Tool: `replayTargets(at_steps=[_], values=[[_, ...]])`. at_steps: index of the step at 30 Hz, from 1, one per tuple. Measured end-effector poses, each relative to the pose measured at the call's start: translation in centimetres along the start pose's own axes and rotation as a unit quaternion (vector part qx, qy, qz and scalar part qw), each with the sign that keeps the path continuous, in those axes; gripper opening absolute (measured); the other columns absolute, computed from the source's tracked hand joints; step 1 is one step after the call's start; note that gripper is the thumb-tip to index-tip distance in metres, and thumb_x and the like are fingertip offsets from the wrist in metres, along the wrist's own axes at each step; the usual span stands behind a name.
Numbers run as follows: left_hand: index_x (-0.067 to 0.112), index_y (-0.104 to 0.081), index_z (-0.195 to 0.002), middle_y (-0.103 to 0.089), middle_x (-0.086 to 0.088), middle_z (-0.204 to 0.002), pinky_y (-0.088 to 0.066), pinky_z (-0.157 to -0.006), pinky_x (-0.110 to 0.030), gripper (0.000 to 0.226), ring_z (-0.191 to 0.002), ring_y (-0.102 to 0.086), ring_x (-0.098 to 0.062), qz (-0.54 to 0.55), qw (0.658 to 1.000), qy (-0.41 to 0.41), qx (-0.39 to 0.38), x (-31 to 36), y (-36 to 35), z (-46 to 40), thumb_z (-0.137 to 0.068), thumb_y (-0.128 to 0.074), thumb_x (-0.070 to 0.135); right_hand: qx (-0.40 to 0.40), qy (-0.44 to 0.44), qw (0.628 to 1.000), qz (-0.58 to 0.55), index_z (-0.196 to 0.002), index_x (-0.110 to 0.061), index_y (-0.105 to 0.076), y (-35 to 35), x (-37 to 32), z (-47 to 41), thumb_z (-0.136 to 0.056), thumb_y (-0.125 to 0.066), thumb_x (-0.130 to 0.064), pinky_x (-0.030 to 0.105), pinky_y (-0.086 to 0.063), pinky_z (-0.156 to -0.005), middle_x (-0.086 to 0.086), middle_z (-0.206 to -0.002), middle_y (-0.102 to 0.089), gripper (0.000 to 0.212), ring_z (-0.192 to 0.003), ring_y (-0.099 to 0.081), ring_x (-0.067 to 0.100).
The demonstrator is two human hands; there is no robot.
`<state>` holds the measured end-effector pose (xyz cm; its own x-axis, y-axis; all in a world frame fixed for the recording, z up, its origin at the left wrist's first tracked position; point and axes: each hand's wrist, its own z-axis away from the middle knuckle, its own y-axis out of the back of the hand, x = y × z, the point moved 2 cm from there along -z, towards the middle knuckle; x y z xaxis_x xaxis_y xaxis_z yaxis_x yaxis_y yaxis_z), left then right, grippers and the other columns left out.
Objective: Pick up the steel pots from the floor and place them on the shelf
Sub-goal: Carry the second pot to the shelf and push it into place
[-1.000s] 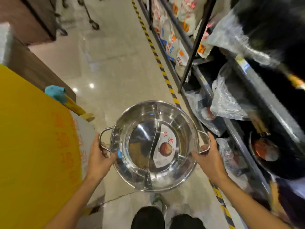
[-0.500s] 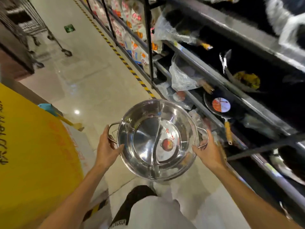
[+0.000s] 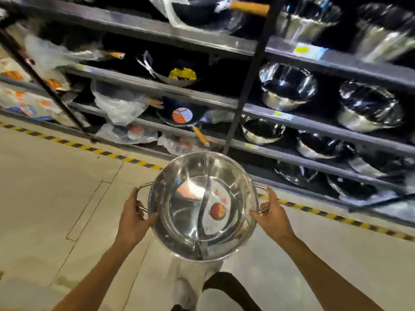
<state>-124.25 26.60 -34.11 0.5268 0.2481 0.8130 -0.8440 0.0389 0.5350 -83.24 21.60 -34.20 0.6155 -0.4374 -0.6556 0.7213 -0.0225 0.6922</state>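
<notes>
pot (image 3: 203, 206) held off floor | left hand (image 3: 132, 221) grips left handle | right hand (image 3: 272, 215) grips right handle | shelf (image 3: 292, 147) edge just beyond rim

Steel pot (image 3: 203, 206) held off floor (image 3: 56, 187), divided inside by curved partition, round sticker in right half. Left hand (image 3: 132, 217) gripped left handle, right hand (image 3: 272, 215) gripped right handle. Shelf (image 3: 298, 122) ahead carried steel bowls (image 3: 288, 87), bagged dark pans (image 3: 182, 114).
</notes>
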Motion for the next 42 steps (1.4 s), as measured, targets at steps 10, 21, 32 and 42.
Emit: replayTargets(at_steps=[10, 21, 32, 42], values=[[0.026, -0.031, -0.150, -0.053, -0.005, -0.103, -0.054, -0.072, -0.039, 0.101, -0.080, -0.055, -0.021, -0.035, 0.983, -0.110, -0.146, 9.9, -16.7, 2.4, -0.066, -0.089, 0.022, 0.124, -0.116, 0.985, -0.021, -0.156, -0.023, -0.021, 11.7, 15.3, 8.3, -0.080, -0.079, -0.042, 0.033, -0.050, -0.077, 0.000, -0.093, -0.065, 0.098, -0.085, -0.063, 0.019], [0.021, -0.031, -0.150, -0.055, -0.011, -0.126, -0.046, -0.087, -0.037, 0.101, -0.102, -0.052, -0.022, -0.038, 0.988, -0.099, -0.114, 17.7, -29.2, 5.6, -0.067, -0.089, 0.025, 0.085, -0.090, 0.992, -0.030, -0.155, -0.021, -0.020, 22.1, 25.7, 2.0, -0.080, -0.078, -0.044, 0.018, -0.039, -0.057, -0.008, -0.084, -0.060, 0.098, -0.074, -0.057, 0.003], [0.025, -0.039, -0.145, -0.055, -0.003, -0.088, -0.046, -0.067, -0.035, 0.102, -0.073, -0.055, -0.022, -0.001, 0.997, 0.057, -0.048, 10.7, -37.0, -1.3, -0.054, -0.067, 0.064, -0.067, -0.054, 0.995, 0.042, -0.158, -0.020, -0.014, 18.4, 28.9, -17.2, -0.081, -0.076, -0.046, 0.032, -0.054, -0.062, -0.003, -0.079, -0.066, 0.102, -0.073, -0.065, 0.012], [0.018, -0.034, -0.150, -0.057, -0.009, -0.101, -0.052, -0.075, -0.042, 0.090, -0.085, -0.060, -0.030, 0.039, 0.989, 0.129, 0.062, -3.9, -52.3, -12.2, -0.075, -0.081, 0.031, -0.068, -0.006, 0.997, -0.025, -0.142, -0.029, -0.044, 3.7, 40.4, -36.5, -0.081, -0.080, -0.022, 0.004, -0.049, -0.069, -0.028, -0.087, -0.069, 0.071, -0.079, -0.061, -0.019]])
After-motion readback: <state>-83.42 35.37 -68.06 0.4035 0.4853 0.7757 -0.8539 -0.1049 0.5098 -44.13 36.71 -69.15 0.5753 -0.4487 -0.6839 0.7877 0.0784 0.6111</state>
